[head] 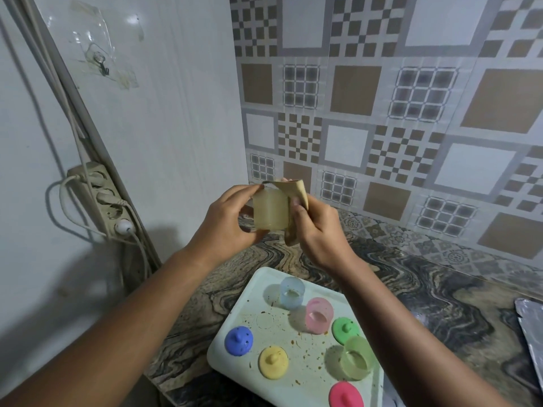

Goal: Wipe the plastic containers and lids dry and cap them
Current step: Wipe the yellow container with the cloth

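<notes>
Aloft — left hand (226,220) tight around yellow container (270,213), right hand (321,230) around tan cloth (296,188).

A white wall (164,118) carrying a power strip (108,198) met a patterned tile wall (411,113) above a marbled counter (426,292).

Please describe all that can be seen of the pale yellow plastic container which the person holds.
The pale yellow translucent plastic container is a small round cup with straight walls and no lid on it. It is held about upright in the air above the marbled counter. The left hand grips its left side; the right hand presses a beige cloth against its right side and top edge.
</notes>
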